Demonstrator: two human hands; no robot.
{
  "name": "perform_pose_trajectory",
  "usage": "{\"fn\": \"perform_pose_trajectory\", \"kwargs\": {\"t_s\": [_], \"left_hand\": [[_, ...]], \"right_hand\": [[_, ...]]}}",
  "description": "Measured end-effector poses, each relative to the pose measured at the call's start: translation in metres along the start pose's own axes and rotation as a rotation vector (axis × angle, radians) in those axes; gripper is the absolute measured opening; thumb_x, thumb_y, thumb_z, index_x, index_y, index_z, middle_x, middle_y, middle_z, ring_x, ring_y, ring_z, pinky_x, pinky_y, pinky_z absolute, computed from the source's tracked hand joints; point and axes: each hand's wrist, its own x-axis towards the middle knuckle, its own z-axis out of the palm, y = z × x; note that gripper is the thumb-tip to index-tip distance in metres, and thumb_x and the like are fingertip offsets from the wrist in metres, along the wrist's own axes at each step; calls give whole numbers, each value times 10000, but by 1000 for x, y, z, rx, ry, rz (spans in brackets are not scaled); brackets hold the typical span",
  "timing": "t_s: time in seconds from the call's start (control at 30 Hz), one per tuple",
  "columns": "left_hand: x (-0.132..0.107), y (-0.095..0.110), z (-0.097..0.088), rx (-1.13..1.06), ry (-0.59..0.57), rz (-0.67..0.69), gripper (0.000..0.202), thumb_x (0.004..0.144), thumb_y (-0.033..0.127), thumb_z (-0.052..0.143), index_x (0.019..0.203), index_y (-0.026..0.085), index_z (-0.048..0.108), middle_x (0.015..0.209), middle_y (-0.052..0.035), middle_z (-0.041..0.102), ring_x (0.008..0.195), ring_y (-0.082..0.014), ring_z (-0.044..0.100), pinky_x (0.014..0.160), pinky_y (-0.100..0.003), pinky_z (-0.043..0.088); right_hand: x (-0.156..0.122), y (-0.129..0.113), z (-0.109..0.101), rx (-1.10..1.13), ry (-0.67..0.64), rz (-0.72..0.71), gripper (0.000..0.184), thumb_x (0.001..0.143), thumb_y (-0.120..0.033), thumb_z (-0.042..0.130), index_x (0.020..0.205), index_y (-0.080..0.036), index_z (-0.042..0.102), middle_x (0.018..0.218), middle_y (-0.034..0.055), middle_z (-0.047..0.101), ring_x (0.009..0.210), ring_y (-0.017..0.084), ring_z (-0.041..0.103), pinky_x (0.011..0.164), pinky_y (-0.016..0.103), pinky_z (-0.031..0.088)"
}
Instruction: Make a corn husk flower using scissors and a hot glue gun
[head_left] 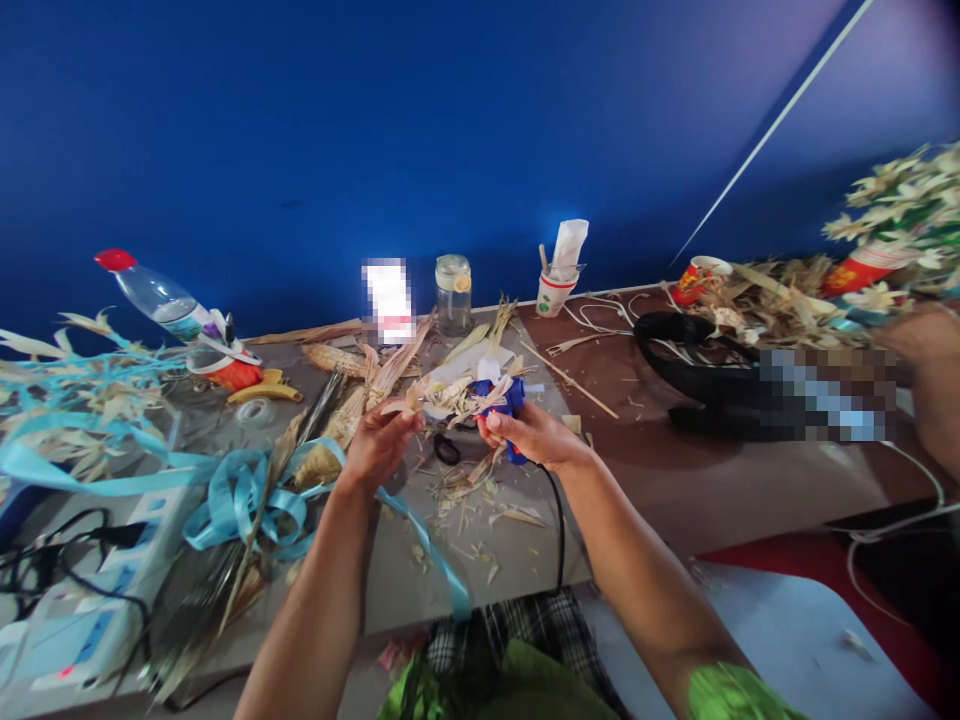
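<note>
My left hand (384,440) is closed, thumb and fingers pinching a pale piece of corn husk (412,398). My right hand (538,436) is wrapped round a blue glue gun (511,396), its black cord running down over the table edge. The gun's nozzle side faces my left hand, and its tip is hard to make out against the husk scraps (450,397) behind. A black ring-shaped object (447,448) lies between my hands. Left of my left hand are dried corn cobs (330,360) and a tangle of light blue ribbon (244,500).
At the back stand a glass jar (454,300), a paper cup (557,293) and a pixelated bright screen. A tilted plastic bottle (161,300) and a power strip (97,600) are on the left. Rightward are a black object (690,370), husk flowers (900,200) and another person's arm (934,360).
</note>
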Motion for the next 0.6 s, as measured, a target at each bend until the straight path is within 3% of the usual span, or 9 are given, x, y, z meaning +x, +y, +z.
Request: {"fn": "perform_pose_trajectory", "kwargs": {"t_s": [0.27,0.6], "left_hand": [[0,-2,-3,5,-40,23,163,637,304,755,663,159,685,618,-11,615,633,-113,547,657,-247,422],[-1,-1,-1,15,-36,-2,172,603,303,773,642,169,674,604,3,612,614,-113,554,633,-249,425]], "right_hand": [[1,0,1,73,-8,-3,414,732,-566,613,703,-168,502,586,-42,439,531,70,387,515,235,310],[-2,-1,-4,-5,-53,28,425,745,-583,593,721,-163,531,593,-31,458,535,78,401,517,242,314]]}}
